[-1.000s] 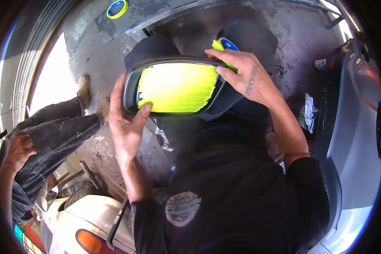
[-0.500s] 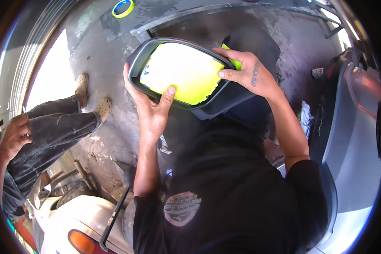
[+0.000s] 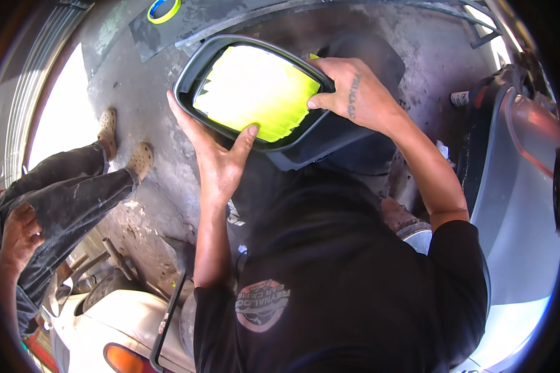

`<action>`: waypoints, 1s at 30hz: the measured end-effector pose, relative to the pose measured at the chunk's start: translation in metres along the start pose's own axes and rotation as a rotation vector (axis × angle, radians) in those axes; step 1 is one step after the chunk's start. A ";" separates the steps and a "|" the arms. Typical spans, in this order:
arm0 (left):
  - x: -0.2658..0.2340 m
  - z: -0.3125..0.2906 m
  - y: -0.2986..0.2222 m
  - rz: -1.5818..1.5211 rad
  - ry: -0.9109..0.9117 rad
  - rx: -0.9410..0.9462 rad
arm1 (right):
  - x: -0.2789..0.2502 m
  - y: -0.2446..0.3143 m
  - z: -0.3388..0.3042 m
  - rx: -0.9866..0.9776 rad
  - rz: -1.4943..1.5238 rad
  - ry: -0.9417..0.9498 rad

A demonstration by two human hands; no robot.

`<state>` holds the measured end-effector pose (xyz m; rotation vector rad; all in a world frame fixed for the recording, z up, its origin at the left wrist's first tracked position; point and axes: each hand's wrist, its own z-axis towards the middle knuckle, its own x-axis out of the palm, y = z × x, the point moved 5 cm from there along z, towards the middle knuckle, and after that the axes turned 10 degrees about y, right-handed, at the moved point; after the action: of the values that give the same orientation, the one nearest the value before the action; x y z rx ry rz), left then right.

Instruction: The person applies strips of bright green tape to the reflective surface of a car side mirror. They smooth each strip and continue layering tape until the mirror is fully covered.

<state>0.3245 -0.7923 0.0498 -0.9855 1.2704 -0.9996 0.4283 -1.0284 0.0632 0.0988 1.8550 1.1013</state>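
Seated co-worker's grey trousers (image 3: 62,193), tape roll (image 3: 163,9), spray can (image 3: 459,98), cream car (image 3: 124,329).

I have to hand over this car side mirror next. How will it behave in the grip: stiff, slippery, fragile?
The side mirror probably stays stiff: its black housing keeps shape between the left hand and right hand. The yellow-taped glass face looks smooth, so likely slippery and breakable; gripping the rim seems safer.
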 end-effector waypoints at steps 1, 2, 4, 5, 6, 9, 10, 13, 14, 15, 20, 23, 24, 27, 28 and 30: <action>0.001 -0.001 0.001 0.012 -0.007 -0.007 | 0.002 -0.002 0.000 -0.027 -0.012 -0.024; 0.001 -0.003 0.000 0.126 -0.040 -0.006 | 0.004 -0.005 0.000 -0.033 -0.015 -0.044; 0.004 -0.006 -0.004 0.354 -0.100 0.006 | 0.008 -0.007 0.002 -0.043 -0.022 -0.094; 0.007 -0.010 -0.002 0.321 -0.122 -0.007 | 0.009 -0.008 0.002 -0.026 -0.031 -0.097; 0.010 -0.013 0.001 0.292 -0.146 -0.016 | 0.010 -0.007 0.002 -0.014 -0.041 -0.104; 0.009 -0.017 -0.021 0.597 -0.223 0.242 | 0.004 -0.005 0.004 -0.010 -0.011 -0.037; 0.011 -0.020 -0.032 0.760 -0.246 0.379 | 0.003 -0.006 0.004 -0.010 0.010 0.000; 0.036 -0.021 -0.053 0.972 -0.135 0.486 | 0.005 -0.010 0.004 -0.122 0.100 0.011; 0.048 -0.021 -0.062 1.056 -0.060 0.494 | 0.006 -0.011 0.002 -0.111 0.156 0.036; 0.059 -0.013 -0.060 1.052 -0.005 0.434 | 0.004 -0.010 0.001 -0.108 0.212 0.063; 0.086 0.008 -0.040 0.963 0.035 0.391 | 0.002 -0.001 -0.012 -0.179 0.200 -0.001; 0.079 -0.013 -0.043 0.930 0.014 0.462 | 0.000 0.001 -0.028 -0.114 0.143 0.030; 0.074 -0.027 -0.047 0.939 0.006 0.492 | 0.002 0.002 -0.036 -0.064 0.104 0.024; 0.047 -0.060 -0.055 0.956 -0.119 0.474 | 0.010 0.004 -0.049 -0.058 -0.068 -0.070; 0.035 -0.065 -0.052 0.898 -0.181 0.452 | 0.011 0.008 -0.050 -0.042 -0.105 -0.082; 0.015 -0.056 -0.050 0.828 -0.307 0.350 | 0.017 0.006 -0.037 -0.077 -0.155 -0.110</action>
<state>0.2674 -0.8220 0.0912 -0.2612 1.0437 -0.3748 0.3889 -1.0403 0.0615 -0.0286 1.6914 1.0375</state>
